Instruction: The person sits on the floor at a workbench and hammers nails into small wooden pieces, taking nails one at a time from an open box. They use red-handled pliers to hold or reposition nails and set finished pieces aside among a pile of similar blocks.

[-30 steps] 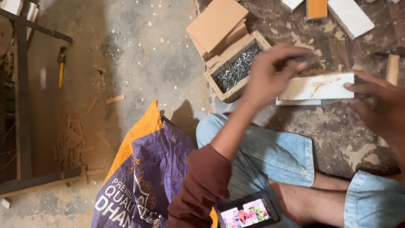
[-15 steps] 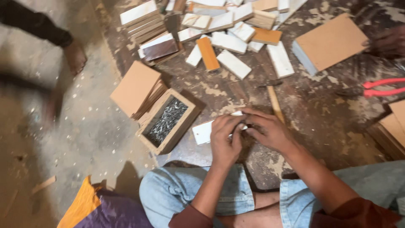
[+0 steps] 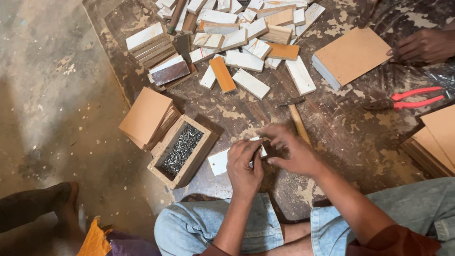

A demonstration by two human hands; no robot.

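On the dark, paint-flecked work board (image 3: pixel 246 111) seen from the head camera, two hands of the person wearing the camera meet over one small white panel (image 3: pixel 222 162). That panel is a thin, flat rectangle, pale on its face, lying on the board just right of the nail box and partly hidden under the hands. The left hand (image 3: pixel 244 166) rests on the panel's right end with its fingers curled together and pinched at the tips; whether a nail sits between them is too small to tell. The right hand (image 3: pixel 289 149) lies just beside it, touching or nearly touching, fingers bent down onto the same end of the panel. One open wooden box (image 3: pixel 182 151) full of small dark nails stands to the left, and one stack of tan boards (image 3: pixel 146 117) leans against its far side. One hammer with a wooden handle (image 3: pixel 297 118) lies just beyond the right hand. One pair of red-handled pliers (image 3: pixel 412 97) lies well apart to the right. About twenty small white and tan blocks (image 3: pixel 251 45) are scattered at the far edge, with one orange strip (image 3: pixel 222 74) among them. One hand of another person (image 3: pixel 424 45) rests on a tan square board (image 3: pixel 353 54). One bare foot (image 3: pixel 66 208) shows at lower left.
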